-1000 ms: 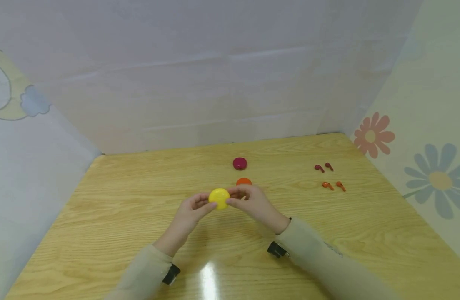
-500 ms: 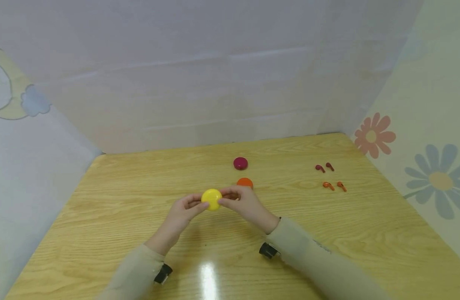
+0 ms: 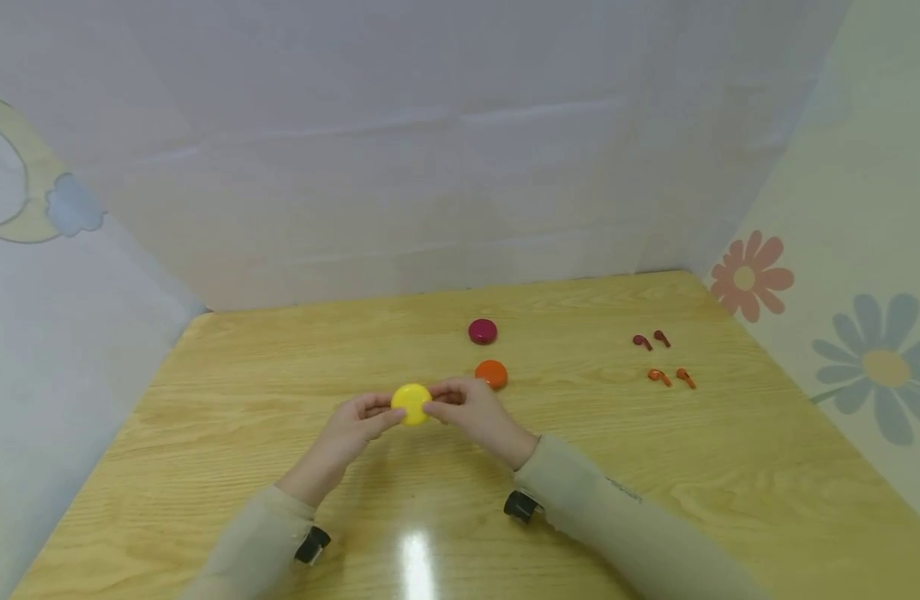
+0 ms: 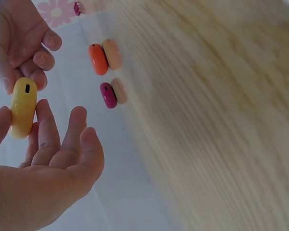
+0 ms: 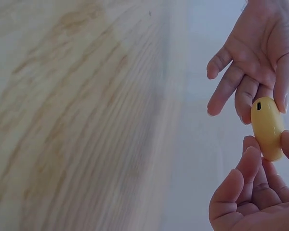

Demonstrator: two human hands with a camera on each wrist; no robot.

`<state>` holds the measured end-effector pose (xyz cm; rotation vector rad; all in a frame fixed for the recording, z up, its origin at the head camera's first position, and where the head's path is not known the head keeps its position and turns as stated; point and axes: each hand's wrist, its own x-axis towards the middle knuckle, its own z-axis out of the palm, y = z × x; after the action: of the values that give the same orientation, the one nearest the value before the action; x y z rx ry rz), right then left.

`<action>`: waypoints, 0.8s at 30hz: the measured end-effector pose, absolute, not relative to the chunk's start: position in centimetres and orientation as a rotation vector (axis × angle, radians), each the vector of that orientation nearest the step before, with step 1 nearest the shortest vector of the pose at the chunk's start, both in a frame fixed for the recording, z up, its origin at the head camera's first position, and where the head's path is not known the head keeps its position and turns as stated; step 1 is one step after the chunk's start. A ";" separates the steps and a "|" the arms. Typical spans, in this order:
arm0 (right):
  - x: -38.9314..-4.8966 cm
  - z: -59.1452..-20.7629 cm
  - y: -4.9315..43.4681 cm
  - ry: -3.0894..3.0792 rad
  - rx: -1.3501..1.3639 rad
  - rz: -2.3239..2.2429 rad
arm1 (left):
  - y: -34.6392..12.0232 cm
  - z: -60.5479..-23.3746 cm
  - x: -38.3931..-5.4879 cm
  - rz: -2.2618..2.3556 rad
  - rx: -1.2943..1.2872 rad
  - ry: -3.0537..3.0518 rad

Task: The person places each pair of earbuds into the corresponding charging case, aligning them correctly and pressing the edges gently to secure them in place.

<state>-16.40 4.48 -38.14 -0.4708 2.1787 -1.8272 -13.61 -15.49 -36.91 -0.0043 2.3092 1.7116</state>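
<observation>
Both hands pinch a round, glossy yellow earbud case (image 3: 411,404) above the table, one at each side. My left hand (image 3: 351,429) grips its left edge between thumb and fingers, and my right hand (image 3: 478,412) holds the right edge the same way. The case appears closed. In the left wrist view a small dark charging port shows on the rim of the yellow case (image 4: 23,108). The right wrist view has the case (image 5: 267,129) between the fingertips of both hands. Just behind my right hand lies an orange earbud case (image 3: 492,372).
A magenta earbud case (image 3: 482,331) sits farther back on the wooden table (image 3: 280,358). To the right lie two magenta earbuds (image 3: 642,342) and, nearer, two orange earbuds (image 3: 658,377). A pale cloth wall (image 3: 430,167) closes off the back.
Both hands have shifted to the left together, carrying the yellow earbud case between them. More of the orange case now shows behind the right hand.
</observation>
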 end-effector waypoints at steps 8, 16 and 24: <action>-17.0 -39.0 2.9 2.180 -0.381 -1.789 | -17.0 -37.0 -14.2 1.566 0.049 2.354; -17.1 -39.4 1.9 2.178 -0.312 -1.721 | -17.9 -37.3 -14.4 1.502 0.027 2.371; -17.0 -40.0 1.0 2.163 -0.308 -1.694 | -18.6 -37.7 -14.4 1.461 0.036 2.372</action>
<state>-17.04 1.00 -39.96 -0.3076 2.1634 -1.6938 -14.44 -18.64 -37.71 0.0363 2.3716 1.4606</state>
